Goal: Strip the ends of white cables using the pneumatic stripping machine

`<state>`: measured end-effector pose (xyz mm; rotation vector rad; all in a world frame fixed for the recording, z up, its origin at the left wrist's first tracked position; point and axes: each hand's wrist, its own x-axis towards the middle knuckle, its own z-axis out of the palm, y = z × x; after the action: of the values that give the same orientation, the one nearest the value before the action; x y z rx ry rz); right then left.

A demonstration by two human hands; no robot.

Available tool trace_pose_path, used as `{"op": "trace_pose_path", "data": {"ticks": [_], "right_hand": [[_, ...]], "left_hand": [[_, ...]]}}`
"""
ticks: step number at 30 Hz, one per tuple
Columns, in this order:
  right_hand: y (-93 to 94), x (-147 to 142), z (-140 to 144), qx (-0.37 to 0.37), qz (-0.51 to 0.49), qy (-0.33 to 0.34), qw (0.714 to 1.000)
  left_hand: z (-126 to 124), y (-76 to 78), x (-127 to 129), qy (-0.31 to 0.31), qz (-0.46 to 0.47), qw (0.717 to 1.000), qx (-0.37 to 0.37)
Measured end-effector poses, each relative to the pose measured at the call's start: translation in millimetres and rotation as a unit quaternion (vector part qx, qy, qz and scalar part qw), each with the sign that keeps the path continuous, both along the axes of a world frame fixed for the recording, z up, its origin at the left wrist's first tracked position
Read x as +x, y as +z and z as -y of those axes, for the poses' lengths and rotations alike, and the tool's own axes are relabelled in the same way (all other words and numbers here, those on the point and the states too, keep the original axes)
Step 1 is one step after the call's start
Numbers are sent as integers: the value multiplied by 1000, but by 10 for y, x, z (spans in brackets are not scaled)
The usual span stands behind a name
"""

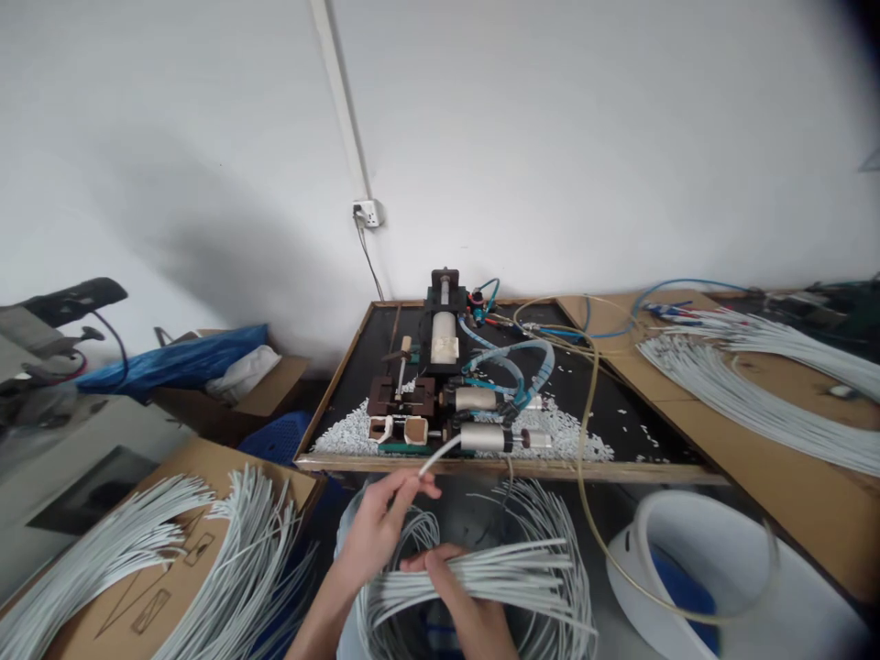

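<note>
White wire (pixel 440 455) pinched in my left hand (pixel 377 527) at lower centre, wire bundle (pixel 526 570) gripped in my right hand (pixel 459 591), machine (pixel 445 337) mid-frame.

I see a black metal machine (pixel 445 339) on a black, wood-edged counter (pixel 619 473), tiny white bits (pixel 344 434) around its bottom. In front, a big white tub (pixel 701 527) stands right of looped white wires (pixel 522 570).
</note>
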<state>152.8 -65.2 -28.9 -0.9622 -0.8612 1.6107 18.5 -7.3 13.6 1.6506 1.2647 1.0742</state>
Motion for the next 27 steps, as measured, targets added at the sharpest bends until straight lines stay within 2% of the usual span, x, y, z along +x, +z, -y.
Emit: {"op": "trace_pose_path", "data": {"ticks": [3,5,7,9,11,14,18,23,25,27], "right_hand": [[101,51,56,43,72,33,996],[183,74,85,53,103,54,992],[258,78,92,78,118,63,988],[310,66,82,127,141,53,981],[334,47,70,165,153,34,974],[311,24,69,166,149,21,975],[158,7,97,129,158,4,979],[-58,13,140,117,265,-19,957],[-45,29,131,115,236,-28,965],[25,48,103,81,179,-26,980]], "left_hand": [[87,126,-28,-43,-131,990,33],[161,227,-28,-83,-151,984,38],[231,330,-6,-151,-156,975,40],[285,420,37,-220,-171,959,48],[314,476,89,-249,-185,949,63],[321,486,153,-229,-186,951,91],[324,417,200,-181,-171,965,85],[345,331,216,-101,-133,984,57],[337,294,197,-52,-91,994,23],[295,242,156,9,-19,1000,-21]]}}
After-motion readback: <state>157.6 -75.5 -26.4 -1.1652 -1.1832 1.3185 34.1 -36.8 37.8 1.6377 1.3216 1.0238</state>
